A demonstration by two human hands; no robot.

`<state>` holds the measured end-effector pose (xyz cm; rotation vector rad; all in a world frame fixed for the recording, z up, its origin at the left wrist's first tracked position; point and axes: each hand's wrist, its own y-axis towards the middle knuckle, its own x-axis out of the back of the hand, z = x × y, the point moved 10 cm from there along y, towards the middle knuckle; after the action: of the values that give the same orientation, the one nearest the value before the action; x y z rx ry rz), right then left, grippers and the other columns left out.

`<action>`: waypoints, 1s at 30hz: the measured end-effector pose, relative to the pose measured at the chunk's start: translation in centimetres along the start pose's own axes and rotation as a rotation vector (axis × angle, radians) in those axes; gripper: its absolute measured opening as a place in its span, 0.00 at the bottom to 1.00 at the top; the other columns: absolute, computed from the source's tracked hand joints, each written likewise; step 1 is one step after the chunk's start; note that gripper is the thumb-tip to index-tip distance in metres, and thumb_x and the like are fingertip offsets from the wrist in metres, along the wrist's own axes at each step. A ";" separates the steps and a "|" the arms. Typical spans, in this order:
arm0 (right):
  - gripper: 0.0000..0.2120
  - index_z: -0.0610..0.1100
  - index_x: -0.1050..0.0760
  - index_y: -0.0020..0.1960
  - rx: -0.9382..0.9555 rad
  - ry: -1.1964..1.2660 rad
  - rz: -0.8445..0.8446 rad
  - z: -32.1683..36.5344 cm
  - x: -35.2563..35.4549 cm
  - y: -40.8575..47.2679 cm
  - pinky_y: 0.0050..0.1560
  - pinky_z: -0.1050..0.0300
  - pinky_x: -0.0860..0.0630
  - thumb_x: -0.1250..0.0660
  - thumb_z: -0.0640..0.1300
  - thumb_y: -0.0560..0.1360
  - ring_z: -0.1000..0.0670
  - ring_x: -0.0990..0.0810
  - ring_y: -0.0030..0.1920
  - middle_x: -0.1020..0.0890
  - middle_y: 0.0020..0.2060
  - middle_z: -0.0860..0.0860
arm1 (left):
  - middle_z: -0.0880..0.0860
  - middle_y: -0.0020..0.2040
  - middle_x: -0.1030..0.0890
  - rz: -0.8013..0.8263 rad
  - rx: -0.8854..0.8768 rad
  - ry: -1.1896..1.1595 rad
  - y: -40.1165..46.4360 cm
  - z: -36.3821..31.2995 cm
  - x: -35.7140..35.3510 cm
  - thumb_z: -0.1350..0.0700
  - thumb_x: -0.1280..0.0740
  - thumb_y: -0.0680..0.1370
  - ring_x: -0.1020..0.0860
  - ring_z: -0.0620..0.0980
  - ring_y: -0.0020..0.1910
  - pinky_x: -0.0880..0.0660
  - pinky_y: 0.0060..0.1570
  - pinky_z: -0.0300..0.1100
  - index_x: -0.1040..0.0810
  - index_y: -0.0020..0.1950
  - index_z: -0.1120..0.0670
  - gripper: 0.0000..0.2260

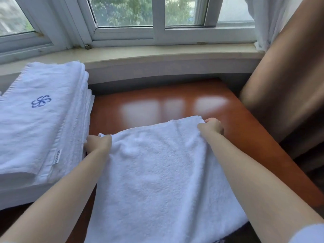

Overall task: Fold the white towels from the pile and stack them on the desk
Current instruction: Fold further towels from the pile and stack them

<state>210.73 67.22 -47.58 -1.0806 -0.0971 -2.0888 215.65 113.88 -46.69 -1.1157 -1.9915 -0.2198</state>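
A stack [40, 116] of folded towels sits on the counter [157, 104] at nine o'clock, so some of the job looks done. One towel [157, 169] lies in the middle, still being folded. The left hand [98, 143] pinches its far corner at ten o'clock. The right hand [211, 127] pinches the other far corner at one o'clock. Both sets of fingers curl round the cloth edge. This towel still needs folding and stacking.

White towel [157, 169] on desk [157, 102], both hands — left hand [98, 143], right hand [211, 127] — gripping far corners
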 end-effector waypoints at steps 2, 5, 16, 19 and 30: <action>0.03 0.50 0.25 0.42 -0.006 -0.005 -0.022 0.8 0.3 0.2 0.49 0.59 0.30 0.37 0.47 0.72 0.44 0.30 0.54 0.33 0.49 0.51 | 0.63 0.63 0.25 0.062 0.062 -0.002 0.5 0.0 -0.3 0.53 0.40 0.78 0.25 0.64 0.61 0.28 0.63 0.53 0.30 0.67 0.65 0.22; 0.16 0.46 0.33 0.31 0.019 0.090 0.099 2.4 -1.3 0.5 0.31 0.61 0.36 0.35 0.50 0.75 0.47 0.30 0.36 0.29 0.38 0.48 | 0.62 0.62 0.24 0.154 0.098 -0.027 0.6 -0.1 -0.8 0.50 0.39 0.78 0.24 0.63 0.59 0.28 0.63 0.53 0.27 0.64 0.65 0.22; 0.28 0.46 0.43 0.21 0.109 0.369 0.109 4.5 -1.5 1.1 0.32 0.55 0.50 0.34 0.51 0.73 0.50 0.45 0.30 0.46 0.21 0.58 | 0.58 0.47 0.24 0.408 0.112 -0.331 -0.5 -0.9 -1.5 0.59 0.37 0.73 0.24 0.57 0.45 0.28 0.45 0.46 0.24 0.52 0.61 0.10; 0.26 0.46 0.42 0.22 0.180 0.394 0.027 5.5 1.1 0.1 0.27 0.58 0.51 0.36 0.52 0.73 0.54 0.48 0.26 0.47 0.20 0.56 | 0.59 0.43 0.25 0.658 0.100 -0.487 -3.1 -2.9 -2.0 0.64 0.39 0.69 0.25 0.56 0.40 0.29 0.37 0.43 0.25 0.50 0.59 0.12; 0.20 0.43 0.32 0.34 0.281 0.414 -0.388 7.5 15.2 -8.4 0.38 0.56 0.35 0.44 0.52 0.81 0.47 0.31 0.33 0.27 0.31 0.49 | 0.58 0.36 0.30 0.404 -0.400 -0.701 -9.6 -9.8 10.0 0.70 0.33 0.69 0.31 0.53 0.35 0.31 0.38 0.46 0.30 0.36 0.59 0.09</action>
<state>204.91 67.00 -29.54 -0.4723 -0.4081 -2.5082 211.18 109.53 -30.86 -2.0382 -2.3014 -0.0040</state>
